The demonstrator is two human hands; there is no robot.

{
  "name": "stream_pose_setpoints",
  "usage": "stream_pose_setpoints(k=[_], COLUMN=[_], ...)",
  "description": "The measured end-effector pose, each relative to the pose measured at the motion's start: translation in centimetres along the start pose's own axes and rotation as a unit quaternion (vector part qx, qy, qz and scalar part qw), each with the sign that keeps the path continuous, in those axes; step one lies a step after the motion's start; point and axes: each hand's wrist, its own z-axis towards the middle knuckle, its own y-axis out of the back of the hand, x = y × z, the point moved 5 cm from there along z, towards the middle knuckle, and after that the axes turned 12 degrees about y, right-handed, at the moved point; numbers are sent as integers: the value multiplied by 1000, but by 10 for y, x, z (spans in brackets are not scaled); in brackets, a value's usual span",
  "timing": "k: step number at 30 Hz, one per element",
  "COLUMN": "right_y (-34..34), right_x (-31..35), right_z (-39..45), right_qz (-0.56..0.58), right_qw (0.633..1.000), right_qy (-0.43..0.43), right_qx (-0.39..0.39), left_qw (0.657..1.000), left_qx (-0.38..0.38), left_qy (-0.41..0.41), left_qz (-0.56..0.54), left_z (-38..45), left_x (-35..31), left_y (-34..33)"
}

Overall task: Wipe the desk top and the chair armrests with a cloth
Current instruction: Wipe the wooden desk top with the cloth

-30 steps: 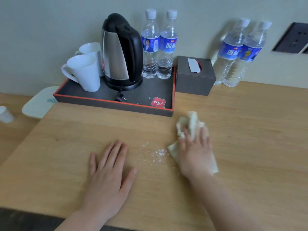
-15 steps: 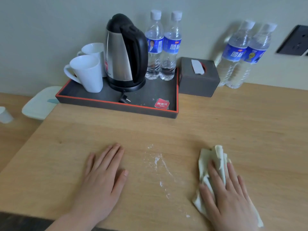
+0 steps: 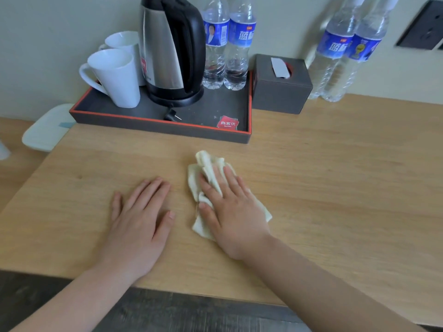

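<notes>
A light wooden desk top (image 3: pixel 335 178) fills the view. My right hand (image 3: pixel 230 212) lies flat on a crumpled cream cloth (image 3: pixel 206 164) and presses it onto the desk near the middle. The cloth sticks out past my fingertips and at both sides of the palm. My left hand (image 3: pixel 141 216) rests flat on the bare wood just left of the cloth, fingers together, holding nothing. No white powder shows on the wood around the cloth. No chair armrest is in view.
A dark tray with a red rim (image 3: pixel 153 124) at the back holds two white mugs (image 3: pixel 115 77), a steel kettle (image 3: pixel 170 49) and two water bottles (image 3: pixel 225 46). A grey tissue box (image 3: pixel 280 92) and two more bottles (image 3: pixel 345 49) stand right of it. A white lid (image 3: pixel 45 130) lies far left.
My right hand has swept the cloth from the near right back to the middle, over the spot where white powder lay; the powder is no longer visible. My left hand has stayed put.
</notes>
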Motion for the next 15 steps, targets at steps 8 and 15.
stream_pose_setpoints(k=[8, 15], right_y=[21, 5], right_x=[-36, -7], right_z=[-84, -2], right_qz=[10, 36], right_qw=[999, 978], right_qy=[27, -187], right_qx=[39, -83], left_qw=[1000, 1000], left_qx=[6, -14], left_qy=[-1, -7], left_qz=[24, 8], left_z=[-1, -3], left_x=[2, -1], left_y=[-2, -1])
